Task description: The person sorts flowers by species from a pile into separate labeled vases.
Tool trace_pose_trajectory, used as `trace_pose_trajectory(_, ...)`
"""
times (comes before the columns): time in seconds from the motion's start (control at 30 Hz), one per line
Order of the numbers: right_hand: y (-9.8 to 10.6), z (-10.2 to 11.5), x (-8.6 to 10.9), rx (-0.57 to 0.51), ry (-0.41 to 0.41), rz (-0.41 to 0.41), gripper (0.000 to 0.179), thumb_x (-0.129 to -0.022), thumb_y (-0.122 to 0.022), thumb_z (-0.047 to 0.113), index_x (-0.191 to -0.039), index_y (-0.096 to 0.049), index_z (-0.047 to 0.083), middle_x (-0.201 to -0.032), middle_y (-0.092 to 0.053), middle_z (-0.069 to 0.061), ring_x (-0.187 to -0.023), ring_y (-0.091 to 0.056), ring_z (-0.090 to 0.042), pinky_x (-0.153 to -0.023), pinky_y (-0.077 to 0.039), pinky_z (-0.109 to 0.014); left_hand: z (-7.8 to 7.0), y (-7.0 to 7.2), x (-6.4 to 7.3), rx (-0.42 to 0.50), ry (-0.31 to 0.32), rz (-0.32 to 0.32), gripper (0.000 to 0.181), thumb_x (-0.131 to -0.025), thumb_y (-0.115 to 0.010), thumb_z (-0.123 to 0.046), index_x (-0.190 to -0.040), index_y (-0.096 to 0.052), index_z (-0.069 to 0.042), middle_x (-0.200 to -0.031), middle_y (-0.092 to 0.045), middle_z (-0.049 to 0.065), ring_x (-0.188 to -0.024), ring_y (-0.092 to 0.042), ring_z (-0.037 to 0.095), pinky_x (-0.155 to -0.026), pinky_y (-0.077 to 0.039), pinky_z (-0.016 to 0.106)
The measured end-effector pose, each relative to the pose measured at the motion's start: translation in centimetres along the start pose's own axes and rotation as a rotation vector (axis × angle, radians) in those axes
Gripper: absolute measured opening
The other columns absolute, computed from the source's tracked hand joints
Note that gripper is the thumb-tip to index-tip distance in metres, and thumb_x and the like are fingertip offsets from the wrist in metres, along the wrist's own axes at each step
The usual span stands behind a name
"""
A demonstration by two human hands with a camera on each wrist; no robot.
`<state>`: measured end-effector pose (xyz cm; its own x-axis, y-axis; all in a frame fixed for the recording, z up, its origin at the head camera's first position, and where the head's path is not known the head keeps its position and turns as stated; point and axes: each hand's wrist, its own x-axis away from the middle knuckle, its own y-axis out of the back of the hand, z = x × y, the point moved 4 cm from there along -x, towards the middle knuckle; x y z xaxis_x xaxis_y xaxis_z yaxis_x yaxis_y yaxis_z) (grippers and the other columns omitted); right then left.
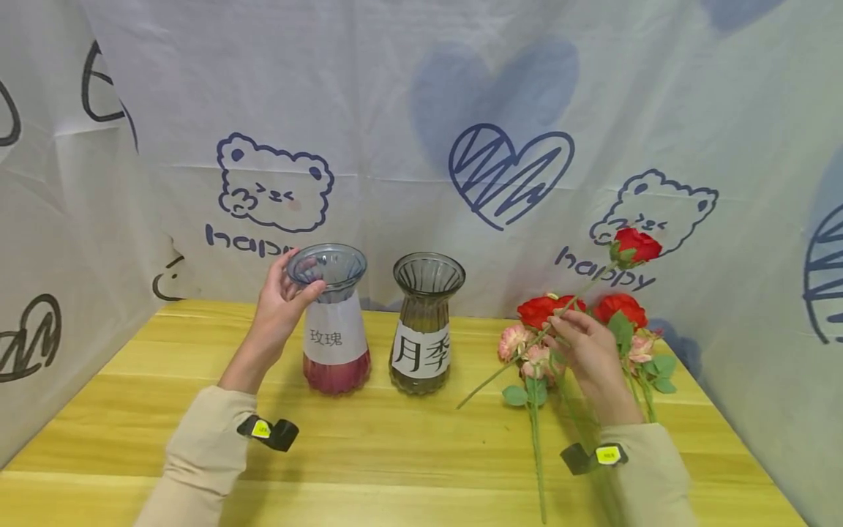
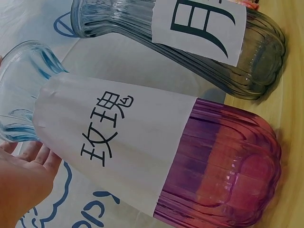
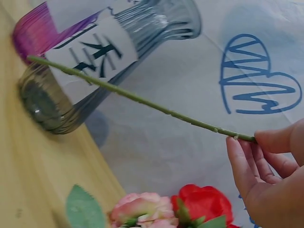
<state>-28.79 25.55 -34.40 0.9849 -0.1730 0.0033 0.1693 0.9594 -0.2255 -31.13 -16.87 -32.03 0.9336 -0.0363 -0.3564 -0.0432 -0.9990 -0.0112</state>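
Note:
On the left stands a ribbed glass vase (image 1: 337, 373) with a bluish flared top, a pink bottom and a white label with two characters. My left hand (image 1: 275, 311) grips it by the rim, the thumb over the near edge. In the left wrist view, fingers lie against the vase's neck (image 2: 19, 114). My right hand (image 1: 590, 359) pinches the green stem of a red rose (image 1: 637, 247), its bloom up and the stem slanting down left. The stem's (image 3: 156, 109) lower end points towards a grey glass vase (image 1: 424, 307) with a white label.
More red flowers (image 1: 620, 310), pink flowers (image 1: 516, 342) and green leaves lie on the right of the wooden table (image 1: 408, 461), partly behind my right hand. A white cloth (image 1: 395, 88) with blue drawings hangs behind the vases and along the sides.

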Motion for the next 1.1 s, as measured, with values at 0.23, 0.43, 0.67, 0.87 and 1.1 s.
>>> trace_pose_trajectory(0.23,0.6,2.0,-0.6,-0.169,0.031,-0.021,0.017,-0.094,-0.058,-0.002,-0.081,-0.064,0.009,-0.084,-0.063,0.0,-0.076,-0.064,-0.009,-0.076,-0.054,-0.021,-0.1,-0.1,0.2,-0.009,0.011,0.0,0.078,-0.093,-0.058,-0.012,-0.154,-0.01,-0.008,-0.155,-0.025,0.017,-0.142,-0.024,0.028,-0.114,-0.022,0.042)
trace_pose_trajectory(0.43,0.9,4.2,-1.2,-0.312,0.082,-0.031,0.014,-0.091,-0.06,-0.005,-0.081,-0.065,0.004,-0.086,-0.062,-0.003,-0.076,-0.062,-0.012,-0.068,-0.054,-0.021,0.0,-0.2,0.4,-0.014,0.012,-0.001,0.078,-0.093,-0.057,-0.012,-0.154,-0.01,-0.006,-0.155,-0.024,0.017,-0.142,-0.024,0.028,-0.114,-0.022,0.042)
trace_pose_trajectory(0.67,1.1,6.4,-1.6,-0.42,0.102,-0.011,0.006,-0.09,-0.062,-0.005,-0.087,-0.059,-0.001,-0.092,-0.057,-0.007,-0.081,-0.061,-0.015,-0.069,-0.054,-0.022,-0.1,-0.1,0.2,-0.013,0.011,-0.004,0.078,-0.093,-0.057,-0.012,-0.154,-0.008,-0.007,-0.156,-0.022,0.017,-0.143,-0.022,0.028,-0.114,-0.021,0.042)
trace_pose_trajectory(0.87,1.4,7.5,-1.8,-0.443,0.109,-0.038,0.004,-0.092,-0.06,-0.004,-0.089,-0.061,-0.002,-0.091,-0.059,-0.008,-0.082,-0.06,-0.016,-0.07,-0.054,-0.022,-0.1,0.0,0.1,-0.033,0.019,-0.006,0.078,-0.094,-0.058,-0.016,-0.155,-0.01,-0.01,-0.157,-0.022,0.015,-0.143,-0.022,0.026,-0.114,-0.022,0.042)
trace_pose_trajectory(1.1,1.7,8.2,-1.7,-0.473,0.08,-0.079,0.005,-0.093,-0.061,0.0,-0.088,-0.062,-0.001,-0.086,-0.064,-0.008,-0.082,-0.06,-0.016,-0.072,-0.054,-0.023,-0.1,-0.1,0.1,-0.027,0.02,0.0,0.077,-0.094,-0.058,-0.015,-0.154,-0.01,-0.008,-0.156,-0.023,0.015,-0.143,-0.022,0.026,-0.114,-0.022,0.042)
